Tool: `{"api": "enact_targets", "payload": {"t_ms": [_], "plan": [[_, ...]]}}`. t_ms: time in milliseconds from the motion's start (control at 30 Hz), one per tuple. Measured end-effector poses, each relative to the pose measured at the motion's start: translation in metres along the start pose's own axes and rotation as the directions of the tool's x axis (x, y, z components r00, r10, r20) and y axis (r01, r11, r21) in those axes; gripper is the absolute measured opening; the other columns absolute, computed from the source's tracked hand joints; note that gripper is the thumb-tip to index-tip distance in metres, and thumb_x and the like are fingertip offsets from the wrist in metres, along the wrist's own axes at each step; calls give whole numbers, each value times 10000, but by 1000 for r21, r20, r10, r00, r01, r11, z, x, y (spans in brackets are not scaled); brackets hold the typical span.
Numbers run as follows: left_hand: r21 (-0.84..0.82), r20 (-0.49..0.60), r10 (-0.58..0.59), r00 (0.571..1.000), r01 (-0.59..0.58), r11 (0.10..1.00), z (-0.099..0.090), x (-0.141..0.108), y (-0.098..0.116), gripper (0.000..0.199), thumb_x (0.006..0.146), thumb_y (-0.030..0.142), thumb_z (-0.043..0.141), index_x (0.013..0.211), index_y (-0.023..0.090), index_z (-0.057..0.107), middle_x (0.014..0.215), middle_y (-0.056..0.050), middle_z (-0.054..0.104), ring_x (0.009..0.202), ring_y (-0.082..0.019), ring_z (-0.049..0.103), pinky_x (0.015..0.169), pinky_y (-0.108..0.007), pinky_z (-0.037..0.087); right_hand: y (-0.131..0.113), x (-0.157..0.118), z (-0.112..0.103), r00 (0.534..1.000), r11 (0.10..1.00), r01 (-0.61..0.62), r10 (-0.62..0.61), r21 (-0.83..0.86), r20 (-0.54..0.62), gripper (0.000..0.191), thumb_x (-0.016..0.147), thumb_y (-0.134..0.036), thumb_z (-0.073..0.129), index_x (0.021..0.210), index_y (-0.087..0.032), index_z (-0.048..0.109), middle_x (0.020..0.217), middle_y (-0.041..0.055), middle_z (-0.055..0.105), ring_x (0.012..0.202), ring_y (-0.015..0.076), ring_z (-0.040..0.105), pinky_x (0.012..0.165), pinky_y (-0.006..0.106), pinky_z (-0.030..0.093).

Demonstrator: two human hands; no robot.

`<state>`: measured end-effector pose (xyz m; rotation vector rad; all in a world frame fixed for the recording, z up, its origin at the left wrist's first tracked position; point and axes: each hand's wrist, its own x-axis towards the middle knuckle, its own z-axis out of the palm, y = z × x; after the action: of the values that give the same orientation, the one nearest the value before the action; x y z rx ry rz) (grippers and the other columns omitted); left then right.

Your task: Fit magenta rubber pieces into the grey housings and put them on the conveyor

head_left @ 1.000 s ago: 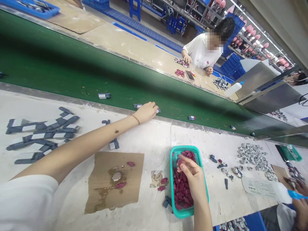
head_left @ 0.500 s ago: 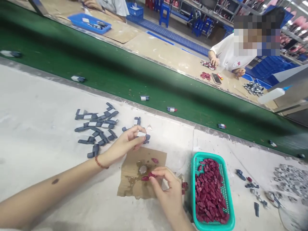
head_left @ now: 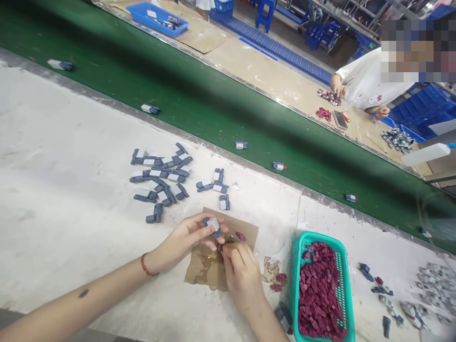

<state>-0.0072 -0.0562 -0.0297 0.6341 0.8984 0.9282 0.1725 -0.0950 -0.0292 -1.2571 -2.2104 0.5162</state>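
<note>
My left hand [head_left: 194,235] is closed on a small dark-blue and light-grey plastic part [head_left: 213,225], above the brown cardboard piece [head_left: 203,268]. Close beside it, my right hand [head_left: 244,270] pinches a small maroon piece, mostly hidden by the fingertips. A wet patch shows on the cardboard, and a loose maroon piece [head_left: 241,236] lies near its upper right. The round cap seen there earlier is largely covered by my hands. Beyond my left hand lie several similar blue-grey parts [head_left: 220,187], with a larger group of them [head_left: 156,173] further left.
A green basket [head_left: 295,285] full of maroon pieces stands to the right, with a pile of grey pieces [head_left: 436,287] beyond. A green conveyor belt [head_left: 199,116] carrying parts crosses ahead. Another person's hand [head_left: 338,89] works at the opposite table, where a blue tray [head_left: 156,19] sits.
My left hand has come down over the cardboard with the blue-grey part. My right hand has moved up closer to it. Parts on the belt have shifted right, and the view has turned slightly.
</note>
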Motion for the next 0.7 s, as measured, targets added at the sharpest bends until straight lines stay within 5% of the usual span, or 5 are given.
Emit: {"api": "enact_targets", "payload": {"t_ms": [233,433,567,700], "plan": [[321,79,138,987,-156,934,-2,-6,-7,267,838,428,661,938,183,627,962,-86,681,933,-228,627,866,-350,518,-1,1,2,999,997,38,-40,-66,-20,244,950,-63,396,853,-176,590,746,57,630,686,186,588,603,273,494],[296,94,27,995,-54,954,-3,-6,-5,354,846,470,630,1060,188,638,964,-68,641,897,-223,601,831,-351,508,1,4,-8,996,979,-87,91,184,-17,181,925,-92,481,868,-190,622,801,59,677,749,183,641,665,288,534],[182,175,-35,984,3,983,-2,-11,-8,476,887,481,583,1273,208,522,822,-10,563,725,-165,571,741,-333,506,5,5,-19,940,840,-234,325,490,-109,80,862,-144,633,846,-207,679,836,53,724,805,181,686,725,301,560],[56,220,-80,972,69,996,-2,-14,-17,487,894,541,549,1272,273,399,877,15,476,577,-90,475,526,-247,483,7,8,-22,862,581,-272,501,767,-74,43,784,-233,750,787,-215,712,810,52,752,783,190,713,653,287,581]]}}
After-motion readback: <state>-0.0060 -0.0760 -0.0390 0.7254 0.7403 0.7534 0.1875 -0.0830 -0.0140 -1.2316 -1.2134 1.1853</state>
